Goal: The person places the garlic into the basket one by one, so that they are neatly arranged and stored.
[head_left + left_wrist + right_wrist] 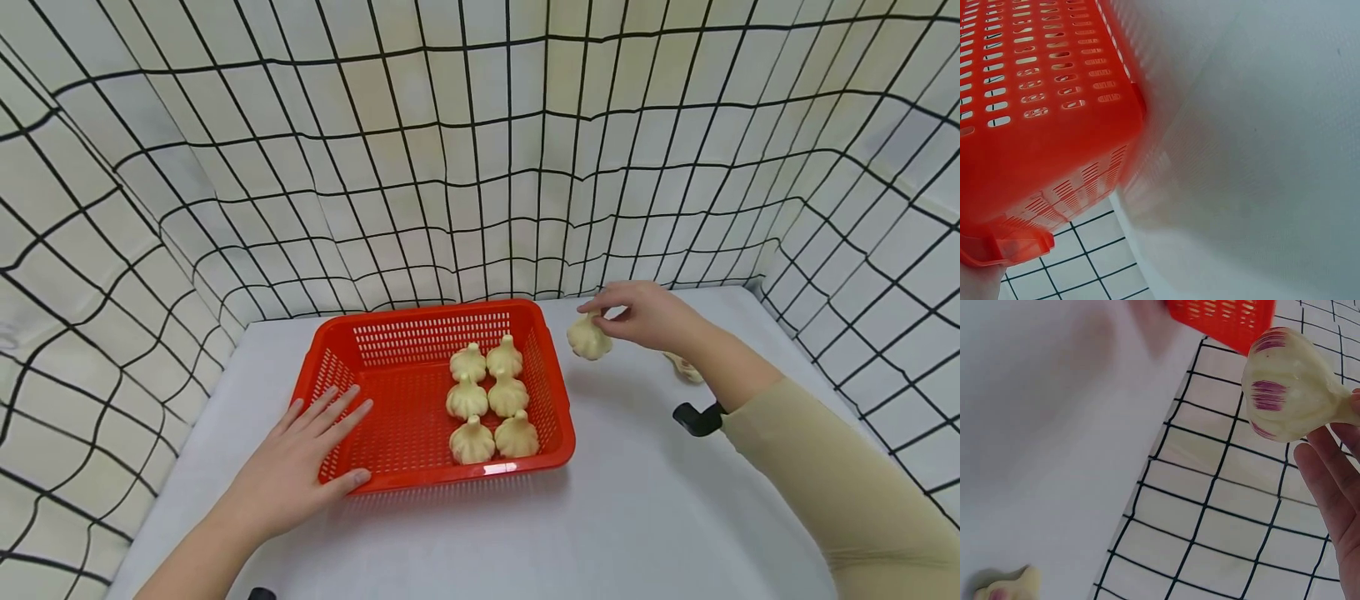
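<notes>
A red perforated plastic basket (390, 481) stands on the white table. Inside, along its right side, several garlic bulbs (472, 440) stand in two columns with their stems up. My left hand (300, 467) rests spread over the basket's left front corner, fingers straight. To the right of the basket, my right hand (637, 315) pinches a garlic bulb (589, 337) by its stem, above the table. In the right wrist view this bulb (1291, 387) shows purple streaks on its pale body. Another garlic bulb (684, 367) lies on the table, partly hidden by the right forearm.
A black grid net (480, 179) over white cloth encloses the table at the back and both sides. The white tabletop (600, 517) extends in front of the basket. A black wrist mount (697, 419) sits at the right sleeve.
</notes>
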The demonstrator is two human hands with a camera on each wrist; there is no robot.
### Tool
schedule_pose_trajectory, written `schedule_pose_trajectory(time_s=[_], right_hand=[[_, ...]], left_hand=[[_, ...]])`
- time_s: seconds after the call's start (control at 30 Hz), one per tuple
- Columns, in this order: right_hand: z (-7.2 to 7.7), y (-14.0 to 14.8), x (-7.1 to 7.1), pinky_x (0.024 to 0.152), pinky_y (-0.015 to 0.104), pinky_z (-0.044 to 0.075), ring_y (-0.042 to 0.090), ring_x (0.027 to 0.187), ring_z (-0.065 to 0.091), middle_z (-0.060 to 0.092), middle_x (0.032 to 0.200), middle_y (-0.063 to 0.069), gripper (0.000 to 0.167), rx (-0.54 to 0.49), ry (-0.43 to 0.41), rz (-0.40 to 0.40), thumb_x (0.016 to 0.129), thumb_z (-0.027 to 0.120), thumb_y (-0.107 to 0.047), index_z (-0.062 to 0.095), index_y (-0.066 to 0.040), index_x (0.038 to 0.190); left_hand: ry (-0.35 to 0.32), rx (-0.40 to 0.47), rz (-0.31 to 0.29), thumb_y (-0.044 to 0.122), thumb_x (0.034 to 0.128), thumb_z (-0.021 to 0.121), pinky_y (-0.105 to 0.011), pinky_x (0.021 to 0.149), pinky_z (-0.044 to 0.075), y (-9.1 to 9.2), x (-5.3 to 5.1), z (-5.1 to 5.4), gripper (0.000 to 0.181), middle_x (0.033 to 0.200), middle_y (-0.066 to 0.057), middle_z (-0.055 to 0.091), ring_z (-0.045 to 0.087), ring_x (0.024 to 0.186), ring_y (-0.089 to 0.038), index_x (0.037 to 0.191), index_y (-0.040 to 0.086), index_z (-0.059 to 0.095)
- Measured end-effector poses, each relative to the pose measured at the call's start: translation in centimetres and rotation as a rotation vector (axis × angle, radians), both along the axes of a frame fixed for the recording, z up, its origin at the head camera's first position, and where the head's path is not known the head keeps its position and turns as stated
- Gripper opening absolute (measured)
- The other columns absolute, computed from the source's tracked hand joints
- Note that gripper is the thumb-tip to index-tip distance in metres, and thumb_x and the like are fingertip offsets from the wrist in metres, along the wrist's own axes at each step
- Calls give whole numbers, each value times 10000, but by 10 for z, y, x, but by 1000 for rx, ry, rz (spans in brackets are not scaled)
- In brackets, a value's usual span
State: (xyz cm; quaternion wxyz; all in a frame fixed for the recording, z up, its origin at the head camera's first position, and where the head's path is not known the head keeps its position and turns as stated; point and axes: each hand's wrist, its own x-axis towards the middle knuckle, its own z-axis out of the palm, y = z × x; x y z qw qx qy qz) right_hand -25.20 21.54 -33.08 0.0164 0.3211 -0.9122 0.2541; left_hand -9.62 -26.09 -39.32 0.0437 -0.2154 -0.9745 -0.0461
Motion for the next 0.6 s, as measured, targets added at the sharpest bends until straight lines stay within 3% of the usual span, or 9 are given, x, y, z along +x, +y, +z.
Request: schedule_pose_trajectory(time_s=[0.4, 0.6], right_hand=[[23, -45, -14, 795, 298, 585, 145, 928, 610, 676, 1032, -24, 240, 15, 49, 56, 931, 667, -112, 760, -175, 1143], [32, -73, -19, 792, 278, 571, 177, 964, 610, 674, 1098, -32, 245, 33, 18, 73, 940, 651, -137, 755, -191, 1155]], left_hand=[[-5, -2, 0, 731, 890, 480, -544, 1204, 76, 1, 1, 2, 833, 1622, -35, 273, 240, 1473, -354, 1547, 229, 374], [-17, -6, 7, 728, 887, 492, -549, 1202, 83, 1, 1, 3, 833, 1620, -37, 277, 241, 1473, -354, 1548, 236, 370]])
